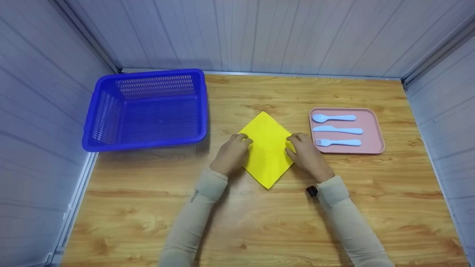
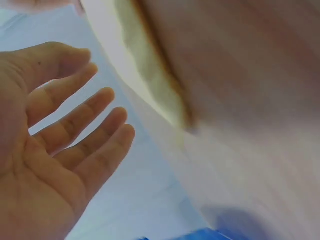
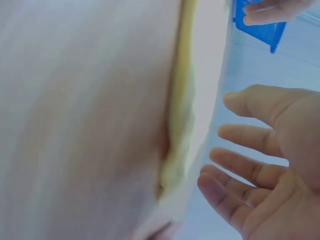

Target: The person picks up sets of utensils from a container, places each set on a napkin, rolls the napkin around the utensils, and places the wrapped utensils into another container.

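Note:
A flat yellow napkin (image 1: 268, 152) lies on the wooden table, turned so that one corner points toward me. My left hand (image 1: 231, 152) hovers over its left corner, palm facing inward. Over the right corner is my right hand (image 1: 307, 154), mirroring the left. Both wrist views show loosely bent fingers spread apart with nothing between them: the left hand (image 2: 70, 135) and the right hand (image 3: 270, 160) each stand off from the napkin's edge (image 2: 155, 65). In the right wrist view that edge (image 3: 181, 115) looks soft and slightly raised.
To the left stands a blue plastic basket (image 1: 203, 107) with slotted walls. On the right a pink tray (image 1: 373, 129) carries a light blue spoon (image 1: 334, 118), knife (image 1: 337, 129) and fork (image 1: 338, 142). Pale panel walls (image 1: 256, 37) enclose the table's back and sides.

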`<state>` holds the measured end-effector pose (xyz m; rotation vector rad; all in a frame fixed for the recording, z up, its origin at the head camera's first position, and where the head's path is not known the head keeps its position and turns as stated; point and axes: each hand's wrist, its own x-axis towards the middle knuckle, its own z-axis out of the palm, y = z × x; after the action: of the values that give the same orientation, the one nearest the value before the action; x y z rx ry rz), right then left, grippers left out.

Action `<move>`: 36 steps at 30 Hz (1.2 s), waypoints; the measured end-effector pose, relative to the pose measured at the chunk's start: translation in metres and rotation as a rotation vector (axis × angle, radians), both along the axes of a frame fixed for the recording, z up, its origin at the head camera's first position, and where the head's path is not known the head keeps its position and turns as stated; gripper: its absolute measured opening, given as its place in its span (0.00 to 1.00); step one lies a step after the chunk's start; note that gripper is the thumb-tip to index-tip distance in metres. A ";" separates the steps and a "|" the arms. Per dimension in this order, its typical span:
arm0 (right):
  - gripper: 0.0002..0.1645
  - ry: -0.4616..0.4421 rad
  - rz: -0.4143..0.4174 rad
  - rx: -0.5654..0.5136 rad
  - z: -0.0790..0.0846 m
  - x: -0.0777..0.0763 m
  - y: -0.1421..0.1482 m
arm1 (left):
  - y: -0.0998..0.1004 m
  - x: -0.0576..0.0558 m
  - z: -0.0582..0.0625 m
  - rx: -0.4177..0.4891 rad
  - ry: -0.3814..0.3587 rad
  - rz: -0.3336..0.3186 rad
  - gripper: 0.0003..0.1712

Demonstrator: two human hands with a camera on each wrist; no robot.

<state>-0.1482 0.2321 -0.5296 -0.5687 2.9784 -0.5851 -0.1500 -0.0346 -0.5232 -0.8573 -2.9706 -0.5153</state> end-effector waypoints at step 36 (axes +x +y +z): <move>0.09 0.138 -0.169 0.132 -0.006 -0.007 0.136 | 0.189 0.007 -0.017 -0.321 0.013 -0.267 0.25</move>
<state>-0.1554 0.3679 -0.5355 -0.3635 3.1870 -0.3685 -0.1435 0.1543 -0.5404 -1.2870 -2.9883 -0.0271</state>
